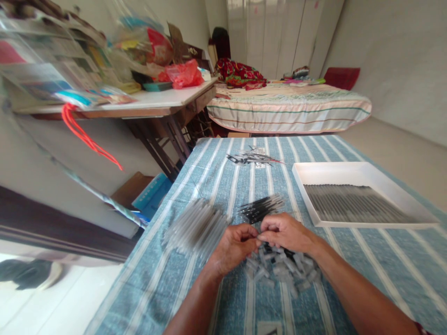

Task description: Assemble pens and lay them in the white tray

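Note:
My left hand [238, 245] and my right hand [287, 232] meet fingertip to fingertip over the table, both closed in a pinch. Whatever sits between the fingers is too small and hidden to name. Just below them lies a heap of translucent grey pen caps [289, 272]. A bundle of black-tipped pen refills [260, 208] is right behind my hands. To the left of my left hand spreads a pile of clear grey pen barrels [199, 225]. On the right, a white box lid [328, 222] holds a neat row of dark-cored pens [352, 203].
A blue striped cloth [153, 279] covers the table. Farther back lie loose thin black and red pieces [253, 158]. To the left stands a white-topped desk [150, 104] with plastic bags, a red cord [87, 137] hanging off it. A bed [286, 109] is beyond the table.

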`<state>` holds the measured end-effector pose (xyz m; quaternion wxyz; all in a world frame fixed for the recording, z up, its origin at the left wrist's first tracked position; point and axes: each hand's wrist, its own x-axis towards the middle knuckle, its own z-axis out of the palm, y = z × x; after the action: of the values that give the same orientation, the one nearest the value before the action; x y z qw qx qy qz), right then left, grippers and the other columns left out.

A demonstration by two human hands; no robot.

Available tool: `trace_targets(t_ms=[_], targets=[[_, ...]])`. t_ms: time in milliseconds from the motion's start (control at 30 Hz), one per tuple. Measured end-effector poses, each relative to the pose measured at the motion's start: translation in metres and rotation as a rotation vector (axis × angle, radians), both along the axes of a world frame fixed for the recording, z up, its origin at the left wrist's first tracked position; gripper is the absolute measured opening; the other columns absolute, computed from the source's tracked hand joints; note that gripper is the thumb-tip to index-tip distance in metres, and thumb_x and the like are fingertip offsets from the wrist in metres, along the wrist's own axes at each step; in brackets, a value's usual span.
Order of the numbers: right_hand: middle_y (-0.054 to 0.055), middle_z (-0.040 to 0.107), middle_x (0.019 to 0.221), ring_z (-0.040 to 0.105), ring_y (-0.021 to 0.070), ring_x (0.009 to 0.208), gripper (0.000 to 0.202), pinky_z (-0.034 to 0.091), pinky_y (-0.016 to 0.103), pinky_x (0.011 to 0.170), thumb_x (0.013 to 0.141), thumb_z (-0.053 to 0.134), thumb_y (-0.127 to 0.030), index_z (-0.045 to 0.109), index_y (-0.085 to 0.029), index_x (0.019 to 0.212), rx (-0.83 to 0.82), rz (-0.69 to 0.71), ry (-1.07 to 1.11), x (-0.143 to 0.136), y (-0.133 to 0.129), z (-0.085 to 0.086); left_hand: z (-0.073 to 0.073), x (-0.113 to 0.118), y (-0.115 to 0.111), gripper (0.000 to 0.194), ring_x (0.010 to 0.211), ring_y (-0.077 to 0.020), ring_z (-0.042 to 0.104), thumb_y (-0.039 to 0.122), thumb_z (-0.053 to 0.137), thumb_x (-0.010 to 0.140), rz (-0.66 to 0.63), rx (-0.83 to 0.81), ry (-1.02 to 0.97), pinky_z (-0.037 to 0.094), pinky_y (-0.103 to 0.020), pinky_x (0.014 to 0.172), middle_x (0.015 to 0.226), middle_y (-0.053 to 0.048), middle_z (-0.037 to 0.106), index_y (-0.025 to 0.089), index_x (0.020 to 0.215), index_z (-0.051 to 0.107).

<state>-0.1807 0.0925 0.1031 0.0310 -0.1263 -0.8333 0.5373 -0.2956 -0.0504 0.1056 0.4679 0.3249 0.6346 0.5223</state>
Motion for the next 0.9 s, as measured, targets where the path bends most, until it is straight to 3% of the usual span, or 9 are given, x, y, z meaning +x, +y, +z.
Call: trace_targets(t_ms=[133, 300, 433, 700, 900], targets=[[-0.002, 0.054, 0.046, 0.049, 0.0083, 0.041, 0.040, 0.034, 0.018, 0.041, 0.085, 0.049, -0.044, 0.053, -0.017, 0.056, 0.053, -0.027, 0.009, 0.000, 0.001, -0.001, -0.001, 0.000, 0.001, 0.015, 0.043, -0.0062, 0.043, 0.027, 0.070, 0.066, 0.016, -0.005, -0.001, 0.033, -0.019, 0.044, 0.054, 0.003, 0.058, 0.014, 0.070, 0.063], [-0.004, 0.056, 0.049, 0.050, 0.0085, 0.044, 0.026, 0.034, 0.018, 0.041, 0.081, 0.056, -0.038, 0.058, -0.017, 0.066, 0.019, -0.004, 0.014, 0.000, 0.000, 0.000, -0.003, -0.001, 0.001, 0.014, 0.044, -0.0062, 0.043, 0.026, 0.068, 0.068, -0.010, 0.011, 0.016, 0.032, -0.019, 0.044, 0.054, 0.002, 0.058, 0.013, 0.069, 0.063], [-0.003, 0.055, 0.047, 0.050, 0.0084, 0.043, 0.033, 0.034, 0.018, 0.042, 0.083, 0.052, -0.038, 0.052, -0.017, 0.057, 0.060, -0.010, 0.007, -0.001, -0.001, 0.002, -0.002, -0.001, 0.001, 0.014, 0.047, -0.0067, 0.044, 0.027, 0.067, 0.069, -0.047, 0.024, 0.022, 0.032, -0.019, 0.044, 0.056, 0.002, 0.056, 0.013, 0.073, 0.065], [-0.004, 0.054, 0.047, 0.050, 0.0075, 0.040, 0.034, 0.036, 0.016, 0.040, 0.083, 0.053, -0.040, 0.049, -0.018, 0.058, -0.050, -0.066, 0.029, 0.003, 0.007, 0.003, 0.004, -0.007, -0.002, 0.016, 0.053, -0.0097, 0.048, 0.025, 0.058, 0.076, -0.154, -0.045, 0.086, 0.038, -0.022, 0.052, 0.063, -0.001, 0.059, 0.012, 0.077, 0.067], [-0.003, 0.054, 0.045, 0.049, 0.0074, 0.038, 0.037, 0.036, 0.016, 0.039, 0.083, 0.052, -0.041, 0.047, -0.018, 0.056, -0.053, -0.086, 0.027, 0.002, 0.008, 0.009, 0.005, -0.005, -0.001, 0.013, 0.054, -0.0101, 0.047, 0.024, 0.060, 0.074, -0.117, -0.019, 0.150, 0.035, -0.022, 0.053, 0.058, 0.002, 0.054, 0.012, 0.074, 0.067]])
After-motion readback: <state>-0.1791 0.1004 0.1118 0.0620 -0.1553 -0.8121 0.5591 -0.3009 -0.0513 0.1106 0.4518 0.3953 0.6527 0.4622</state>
